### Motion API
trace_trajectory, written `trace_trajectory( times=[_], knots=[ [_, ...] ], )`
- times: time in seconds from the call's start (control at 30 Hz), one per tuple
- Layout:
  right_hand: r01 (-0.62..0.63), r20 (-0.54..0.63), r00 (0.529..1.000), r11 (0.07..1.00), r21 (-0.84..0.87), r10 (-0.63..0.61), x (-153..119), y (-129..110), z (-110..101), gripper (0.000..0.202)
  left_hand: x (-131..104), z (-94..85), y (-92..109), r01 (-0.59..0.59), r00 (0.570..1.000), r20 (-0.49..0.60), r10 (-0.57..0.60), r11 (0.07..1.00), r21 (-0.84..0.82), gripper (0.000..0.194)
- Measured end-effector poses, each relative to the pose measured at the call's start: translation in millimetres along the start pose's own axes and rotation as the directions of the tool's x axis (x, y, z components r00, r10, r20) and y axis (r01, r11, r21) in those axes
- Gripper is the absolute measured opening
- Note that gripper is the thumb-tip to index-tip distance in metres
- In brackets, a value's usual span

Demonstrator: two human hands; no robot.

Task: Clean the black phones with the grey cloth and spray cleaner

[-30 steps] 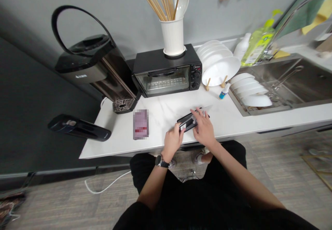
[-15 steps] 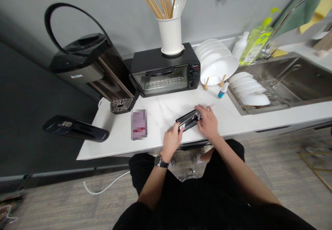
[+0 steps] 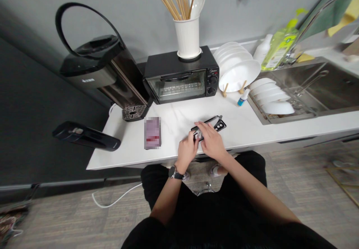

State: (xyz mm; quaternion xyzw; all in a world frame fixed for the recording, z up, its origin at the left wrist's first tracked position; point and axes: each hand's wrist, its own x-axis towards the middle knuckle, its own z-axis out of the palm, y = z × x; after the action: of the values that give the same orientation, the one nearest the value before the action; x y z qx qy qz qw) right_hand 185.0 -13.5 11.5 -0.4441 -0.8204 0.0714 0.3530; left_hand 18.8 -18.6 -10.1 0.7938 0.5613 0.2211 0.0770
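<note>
A dark phone [image 3: 221, 125] with round camera rings at its right end lies slantwise near the counter's front edge. My left hand [image 3: 187, 150], wearing a watch, closes its fingers on the phone's near left end. Across the phone's middle and left part is my right hand [image 3: 211, 140], its fingers pressed together over a small greyish piece [image 3: 198, 134] that they mostly cover. What that piece is cannot be made out. A pale, shiny strip shows along the phone's uncovered part. To the left lies a pixelated purple packet [image 3: 153, 131].
A black water dispenser [image 3: 112, 73] and a toaster oven [image 3: 179, 80] stand behind, a utensil holder [image 3: 187, 37] on the oven. A small bottle [image 3: 242, 97] is beside the plates [image 3: 238, 71]. Bowls [image 3: 276, 105] sit by the sink [image 3: 331, 92]. A dark flask [image 3: 86, 135] is left.
My right hand has slid left along the phone from its far right end, the greyish piece moving with it, uncovering the camera rings. My left hand keeps its hold. The view has shifted slightly.
</note>
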Motion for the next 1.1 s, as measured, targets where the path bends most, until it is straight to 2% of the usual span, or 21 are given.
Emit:
trace_trajectory(
  times=[0.13,0.2,0.27,0.4,0.47,0.53,0.6,0.67,0.77,0.83,0.93,1.03,1.1],
  knots=[
    [-0.105,-0.117,0.989,0.990,-0.093,0.094,3.8,49.0,-18.9,0.082,1.5,-2.3,4.7,0.012,1.000,-0.009,-0.012,1.000,0.015,0.029],
    [-0.136,-0.147,0.982,0.983,-0.124,0.117,5.7,56.5,-22.4,0.081,1.7,-1.7,5.0,0.007,1.000,-0.007,-0.007,1.000,0.029,0.030],
    [-0.122,-0.132,0.986,0.984,-0.130,0.105,6.4,46.2,-18.8,0.079,1.5,-0.2,3.8,0.004,1.000,-0.014,-0.004,1.000,0.030,0.030],
    [0.019,-0.007,1.000,0.999,-0.028,-0.020,2.9,-7.2,2.6,0.077,-0.2,3.4,-1.6,-0.007,1.000,0.014,0.007,1.000,0.027,0.030],
    [0.061,0.033,0.998,0.998,0.028,-0.062,0.5,-28.5,11.3,0.078,-1.3,4.2,-4.1,-0.003,0.999,0.039,0.002,0.999,0.048,0.039],
    [0.068,0.038,0.997,0.997,0.036,-0.070,-0.4,-33.4,14.2,0.078,-1.9,3.8,-4.9,0.005,0.999,0.039,-0.008,0.998,0.057,0.044],
    [0.054,0.018,0.998,0.999,0.005,-0.055,0.4,-20.5,10.7,0.077,-1.6,2.6,-3.7,0.007,1.000,0.015,-0.008,0.999,0.039,0.037],
    [0.014,-0.026,1.000,0.999,-0.045,-0.015,2.4,4.6,2.1,0.076,-0.7,1.3,-1.2,0.007,1.000,-0.016,-0.007,1.000,0.018,0.031],
    [-0.071,-0.122,0.991,0.991,-0.115,0.057,5.7,42.5,-13.9,0.075,1.0,0.0,2.6,0.014,0.999,-0.039,-0.013,1.000,0.019,0.031],
    [-0.121,-0.152,0.983,0.983,-0.142,0.099,7.4,53.3,-19.9,0.073,1.7,-0.3,4.2,0.016,0.999,-0.041,-0.015,0.999,0.028,0.030],
    [-0.130,-0.139,0.984,0.981,-0.141,0.110,7.2,37.7,-13.1,0.070,1.8,0.0,4.1,0.016,0.999,-0.037,-0.016,1.000,0.023,0.030],
    [-0.024,-0.072,0.997,0.998,-0.060,0.019,3.7,-0.7,7.0,0.069,0.7,1.1,0.8,0.019,1.000,0.012,-0.020,0.998,0.054,0.030],
    [0.033,-0.045,0.998,0.999,0.017,-0.032,2.1,-22.4,18.1,0.069,-0.2,2.0,-1.8,0.026,0.998,0.055,-0.032,0.995,0.099,0.041]
  ],
)
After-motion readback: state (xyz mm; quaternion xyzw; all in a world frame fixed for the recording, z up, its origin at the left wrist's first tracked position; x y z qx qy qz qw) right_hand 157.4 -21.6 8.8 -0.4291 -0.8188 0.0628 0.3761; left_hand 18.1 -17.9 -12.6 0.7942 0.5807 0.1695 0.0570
